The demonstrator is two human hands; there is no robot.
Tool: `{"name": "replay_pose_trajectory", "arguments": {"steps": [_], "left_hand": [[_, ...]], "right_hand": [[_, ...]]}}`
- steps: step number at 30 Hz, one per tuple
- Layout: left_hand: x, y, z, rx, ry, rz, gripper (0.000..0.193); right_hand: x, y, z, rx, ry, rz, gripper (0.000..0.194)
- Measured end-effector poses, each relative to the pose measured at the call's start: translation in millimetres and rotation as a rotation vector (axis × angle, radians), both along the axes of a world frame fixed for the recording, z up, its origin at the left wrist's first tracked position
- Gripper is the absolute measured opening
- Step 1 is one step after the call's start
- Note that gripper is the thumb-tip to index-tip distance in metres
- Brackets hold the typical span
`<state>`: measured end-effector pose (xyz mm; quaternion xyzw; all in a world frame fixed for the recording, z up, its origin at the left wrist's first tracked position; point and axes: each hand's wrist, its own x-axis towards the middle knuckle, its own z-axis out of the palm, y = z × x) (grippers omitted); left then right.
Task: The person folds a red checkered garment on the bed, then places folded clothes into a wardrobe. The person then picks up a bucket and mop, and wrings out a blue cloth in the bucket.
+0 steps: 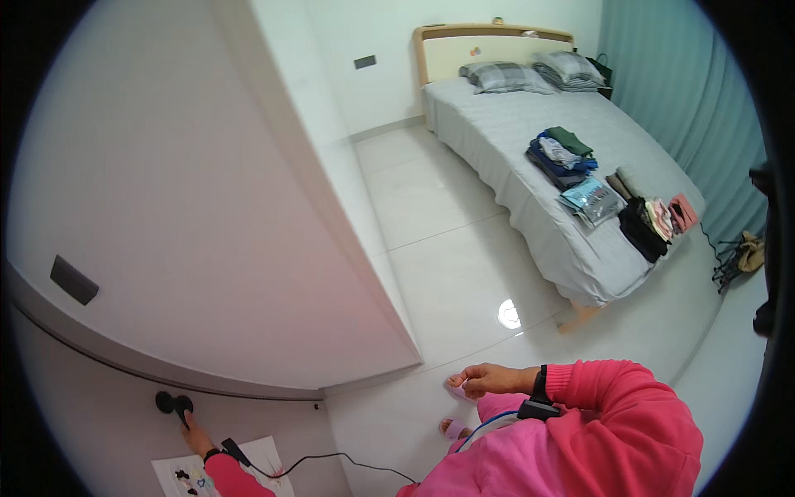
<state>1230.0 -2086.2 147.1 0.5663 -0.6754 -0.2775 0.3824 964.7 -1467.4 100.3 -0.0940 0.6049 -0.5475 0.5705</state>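
Note:
At the lower left, my left hand (196, 436) is on the black door handle (182, 405), its fingers at the lever; how far they wrap round it is hard to see. A sheet of paper with drawings (163, 467) is fixed to the door (310, 447) beneath my wrist. My right hand (481, 379) hangs in front of my body above the floor, fingers loosely curled, with no object visible in it. Both wrists wear black bands with small dark devices, and a black cable (348, 458) runs from the left one towards my body.
A bed (472, 136) with grey checked pillows (506, 77) stands at the upper right. On it lie folded clothes (559, 158) and plastic-wrapped packets (593, 200). A wall corner (372, 310) juts out at centre-left. Teal curtains (683, 93) hang beyond the bed; a tan bag (750, 253) lies near them.

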Motion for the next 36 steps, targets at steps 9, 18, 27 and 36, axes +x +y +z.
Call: {"name": "replay_pose_trajectory", "arguments": {"steps": [9,18,27,36], "left_hand": [[-1,59,43,0.018,-0.281,-0.033,0.056],[-5,228,60,-0.379,-0.651,-0.044,0.057],[-20,399,73,-0.465,-0.858,0.067,0.041],[35,540,67,-0.464,-0.497,-0.056,0.036]], "right_hand": [[-13,52,16,-0.026,0.069,-0.07,0.025],[-66,152,-16,-0.082,0.053,-0.073,0.025],[-107,236,-22,-0.076,0.019,-0.025,0.024],[-101,220,0,-0.057,0.032,0.158,0.022]]}}
